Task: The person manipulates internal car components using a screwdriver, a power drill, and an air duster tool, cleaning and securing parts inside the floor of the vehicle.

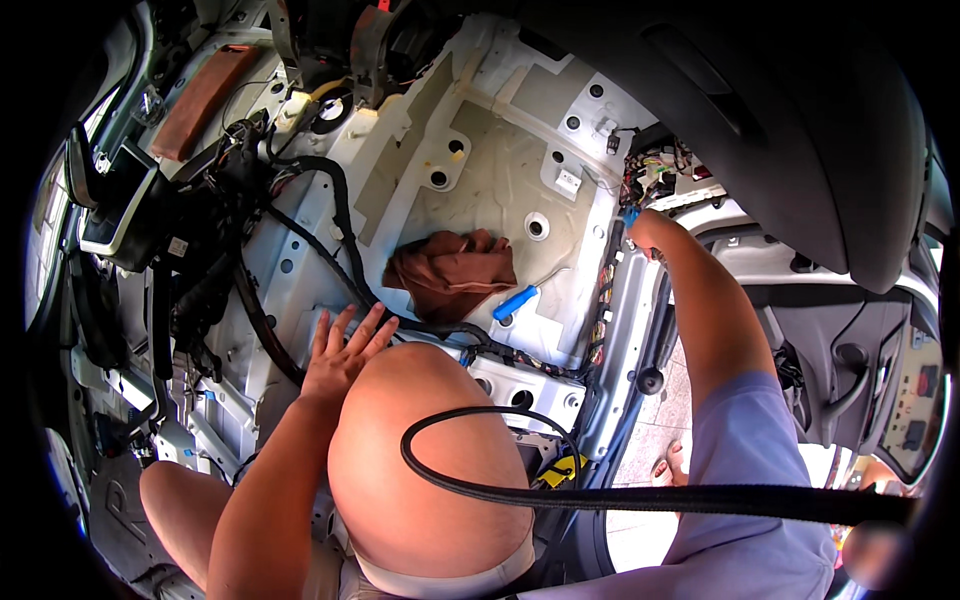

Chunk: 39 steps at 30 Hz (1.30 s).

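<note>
Inside a car, the right hand (pixel 650 232) is sitting at exposed wiring (pixel 658 178) at two o'clock, its grip hidden; the left hand (pixel 347 352), at eight, is spreading wide, holding nothing. Floor panels (pixel 490 175) are already lying uncovered; wiring is apparently awaiting finishing.

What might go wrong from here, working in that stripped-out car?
The right hand reaches in by the wire bundle, so a wire might snag. The blue-handled screwdriver lies loose on the car floor and could get knocked away. The bent knee is close to the black wiring harness, which might get squashed.
</note>
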Tool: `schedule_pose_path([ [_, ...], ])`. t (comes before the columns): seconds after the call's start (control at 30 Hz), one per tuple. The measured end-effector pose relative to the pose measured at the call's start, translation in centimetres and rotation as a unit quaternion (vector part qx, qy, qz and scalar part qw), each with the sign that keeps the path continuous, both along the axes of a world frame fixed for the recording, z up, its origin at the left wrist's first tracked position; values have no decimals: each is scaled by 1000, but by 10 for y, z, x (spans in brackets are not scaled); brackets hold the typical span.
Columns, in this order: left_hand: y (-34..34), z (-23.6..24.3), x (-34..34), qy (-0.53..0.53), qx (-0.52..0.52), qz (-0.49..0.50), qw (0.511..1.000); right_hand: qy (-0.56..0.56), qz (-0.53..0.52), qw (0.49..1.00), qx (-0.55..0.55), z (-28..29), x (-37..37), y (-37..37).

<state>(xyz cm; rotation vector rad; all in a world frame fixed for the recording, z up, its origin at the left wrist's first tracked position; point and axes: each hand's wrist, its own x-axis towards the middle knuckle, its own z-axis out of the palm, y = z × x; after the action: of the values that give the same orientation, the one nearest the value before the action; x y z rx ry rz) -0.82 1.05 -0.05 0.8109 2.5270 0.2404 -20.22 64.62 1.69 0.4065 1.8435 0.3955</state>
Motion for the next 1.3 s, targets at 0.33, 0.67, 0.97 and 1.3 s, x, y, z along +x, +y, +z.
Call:
schedule_pose_path([
  [0.33, -13, 2, 3, -1, -14, 11, 1000, -4, -124, 991, 54, 16, 4, -27],
  [0.67, -6, -16, 6, 78, 1, -14, 997, 112, -144, 981, -68, 61, 65, 3],
  [0.97, 0, -13, 3, 60, 6, -14, 998, 32, -143, 985, -93, 88, 137, -24],
  [1.3, -9, -16, -2, 26, -11, -23, 999, 61, -243, 956, -154, 151, 159, -117],
])
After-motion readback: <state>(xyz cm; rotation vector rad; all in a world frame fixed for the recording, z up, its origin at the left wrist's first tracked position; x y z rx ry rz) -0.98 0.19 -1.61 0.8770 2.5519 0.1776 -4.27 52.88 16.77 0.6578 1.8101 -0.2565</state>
